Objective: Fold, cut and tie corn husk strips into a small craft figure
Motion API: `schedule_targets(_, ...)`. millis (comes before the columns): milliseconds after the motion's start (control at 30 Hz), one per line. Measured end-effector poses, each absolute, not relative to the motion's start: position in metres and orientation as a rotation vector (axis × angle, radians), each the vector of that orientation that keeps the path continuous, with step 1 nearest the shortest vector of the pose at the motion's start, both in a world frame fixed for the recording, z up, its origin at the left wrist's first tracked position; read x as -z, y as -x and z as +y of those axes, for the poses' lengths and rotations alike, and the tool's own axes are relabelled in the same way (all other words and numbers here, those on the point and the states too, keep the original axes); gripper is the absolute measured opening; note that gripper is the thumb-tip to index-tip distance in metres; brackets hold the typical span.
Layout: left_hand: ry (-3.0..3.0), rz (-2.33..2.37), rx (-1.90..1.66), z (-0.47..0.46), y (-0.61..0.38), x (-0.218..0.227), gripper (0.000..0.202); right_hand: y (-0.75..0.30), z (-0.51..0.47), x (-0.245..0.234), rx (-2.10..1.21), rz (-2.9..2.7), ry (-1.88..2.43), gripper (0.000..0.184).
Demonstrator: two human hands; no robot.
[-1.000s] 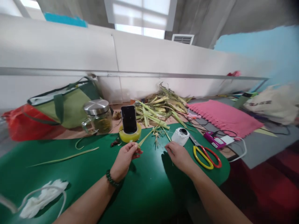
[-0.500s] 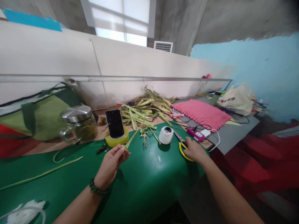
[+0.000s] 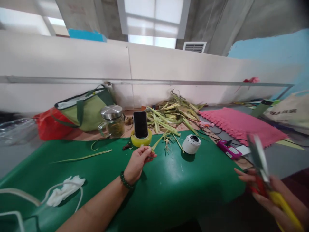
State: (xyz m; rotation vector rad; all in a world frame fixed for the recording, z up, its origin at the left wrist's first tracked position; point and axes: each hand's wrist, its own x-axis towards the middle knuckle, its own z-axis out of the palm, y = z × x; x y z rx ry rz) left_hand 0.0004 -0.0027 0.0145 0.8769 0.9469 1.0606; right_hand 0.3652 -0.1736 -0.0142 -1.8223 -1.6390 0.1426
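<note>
My left hand (image 3: 139, 159) pinches the near end of a thin green leaf strip (image 3: 157, 142) above the green mat (image 3: 101, 180); a dark bead bracelet circles its wrist. My right hand (image 3: 270, 195), blurred by motion at the lower right beyond the mat's edge, holds the scissors (image 3: 262, 170) with red and yellow handles, blades pointing up. A white spool of thread (image 3: 191, 144) stands on the mat between the two hands. A black phone (image 3: 140, 124) leans upright in a yellow tape roll (image 3: 141, 141) just beyond my left hand.
A heap of green leaf strips (image 3: 172, 115) lies behind the mat. A lidded glass mug (image 3: 112, 121), a green bag (image 3: 83, 108) and a red bag stand at the left. A pink cloth (image 3: 238, 124) and a magenta device (image 3: 229, 149) lie at the right. White gloves (image 3: 64, 193) rest near left.
My right hand reached right to the scissors on the mat's edge, took them and lifted them off toward the lower right. My left hand kept its pinch on the leaf strip.
</note>
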Motion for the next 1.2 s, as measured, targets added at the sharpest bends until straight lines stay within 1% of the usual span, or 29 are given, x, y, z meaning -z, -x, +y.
schedule_targets(33,-0.881,0.94,-1.062,-0.004,-0.001,-0.014,0.035,-0.352,-0.17,0.01,-0.21,-1.704,1.705,0.052)
schedule_targets(67,-0.884,0.931,-1.065,-0.004,0.0,-0.014,0.036,-0.338,-0.165,0.005,-0.299,-1.79,1.646,0.058)
schedule_targets(133,-0.88,0.913,-1.079,-0.005,0.001,-0.013,0.036,-0.309,-0.152,-0.002,-0.46,-1.951,1.512,0.076)
schedule_targets(167,-0.877,0.902,-1.085,-0.005,0.001,-0.012,0.036,-0.295,-0.144,-0.004,-0.544,-1.981,1.526,0.078)
schedule_targets(200,-0.873,0.891,-1.089,-0.006,0.002,-0.012,0.036,-0.282,-0.136,-0.005,-0.548,-1.982,1.516,0.079)
schedule_targets(267,-0.86,0.866,-1.084,-0.006,0.002,-0.012,0.038,-0.258,-0.122,-0.006,-0.569,-2.029,1.572,0.075)
schedule_targets(367,-0.834,0.833,-1.067,-0.008,0.001,-0.012,0.041,-0.232,-0.107,-0.004,-0.485,-2.067,1.635,0.066)
schedule_targets(467,-0.835,0.812,-1.059,-0.01,0.0,-0.013,0.04,-0.22,-0.098,-0.001,-0.39,-2.112,1.635,0.062)
schedule_targets(900,-0.807,0.821,-1.055,-0.012,0.0,-0.016,0.039,-0.217,-0.092,0.007,-0.03,-2.199,1.334,0.057)
schedule_targets(1200,-0.845,0.812,-1.046,-0.013,0.0,-0.014,0.036,-0.217,-0.094,0.006,-0.01,-2.2,1.315,0.053)
